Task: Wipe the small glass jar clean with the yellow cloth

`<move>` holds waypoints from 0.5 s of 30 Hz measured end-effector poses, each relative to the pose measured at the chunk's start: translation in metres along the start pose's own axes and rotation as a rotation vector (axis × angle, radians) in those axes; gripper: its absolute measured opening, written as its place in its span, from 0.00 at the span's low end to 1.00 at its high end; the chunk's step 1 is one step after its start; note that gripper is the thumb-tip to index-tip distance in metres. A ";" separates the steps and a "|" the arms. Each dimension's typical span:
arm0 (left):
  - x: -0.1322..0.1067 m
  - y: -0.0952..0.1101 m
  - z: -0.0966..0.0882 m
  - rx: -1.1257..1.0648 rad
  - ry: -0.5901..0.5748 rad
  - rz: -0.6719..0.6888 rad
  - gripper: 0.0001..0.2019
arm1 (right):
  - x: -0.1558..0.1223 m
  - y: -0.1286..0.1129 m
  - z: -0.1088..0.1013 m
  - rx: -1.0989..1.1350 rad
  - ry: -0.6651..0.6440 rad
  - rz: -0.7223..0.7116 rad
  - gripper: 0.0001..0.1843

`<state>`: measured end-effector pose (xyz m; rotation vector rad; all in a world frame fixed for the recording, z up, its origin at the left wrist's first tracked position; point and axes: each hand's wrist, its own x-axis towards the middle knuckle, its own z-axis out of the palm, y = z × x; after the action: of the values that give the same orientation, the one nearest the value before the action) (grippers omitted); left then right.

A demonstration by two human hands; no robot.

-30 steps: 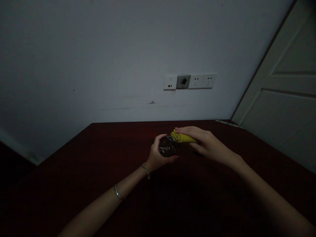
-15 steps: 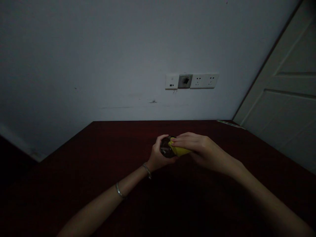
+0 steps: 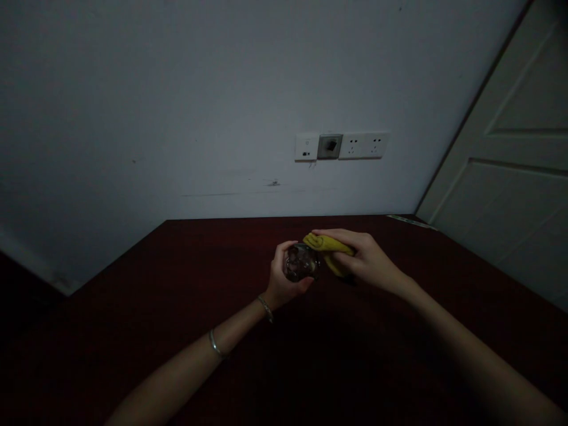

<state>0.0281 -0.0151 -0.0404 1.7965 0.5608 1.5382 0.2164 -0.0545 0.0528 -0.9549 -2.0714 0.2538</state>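
Above the dark red table, my left hand (image 3: 284,278) is wrapped round the side of a round, clear glass vessel (image 3: 302,262), thumb toward me. The vessel's exact kind is hard to make out in the dim light. A folded yellow cloth (image 3: 331,245) is pinched in my right hand (image 3: 361,254), between the fingers on top and the thumb below. The cloth's left end lies close to the vessel's upper right rim; whether it touches cannot be told. Part of the cloth hangs down below my right thumb.
The dark red table (image 3: 213,260) meets a pale wall (image 3: 199,106) at its back edge. Wall sockets (image 3: 361,146) sit above it. A white panelled door (image 3: 515,171) stands at the right. A thin printed strip (image 3: 412,222) lies along the table's back right edge.
My right hand has lifted the cloth off the vessel's right side, up and slightly away, so more of the glass shows. The left hand still holds the vessel, shifted a little left.
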 end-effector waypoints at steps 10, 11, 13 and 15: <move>0.005 0.003 0.002 -0.048 0.090 -0.081 0.38 | -0.003 -0.017 -0.003 0.117 -0.041 0.031 0.29; 0.005 0.003 0.001 -0.050 0.095 -0.088 0.38 | -0.003 -0.017 -0.003 0.130 -0.042 0.037 0.28; 0.006 0.001 0.000 -0.047 0.095 -0.089 0.38 | -0.004 -0.016 -0.005 0.162 -0.024 0.051 0.27; 0.006 -0.001 -0.001 -0.037 0.093 -0.084 0.37 | -0.004 -0.012 -0.006 0.199 0.024 0.079 0.26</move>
<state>0.0281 -0.0103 -0.0371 1.6595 0.6401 1.5707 0.2157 -0.0667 0.0601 -0.9137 -1.9478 0.4779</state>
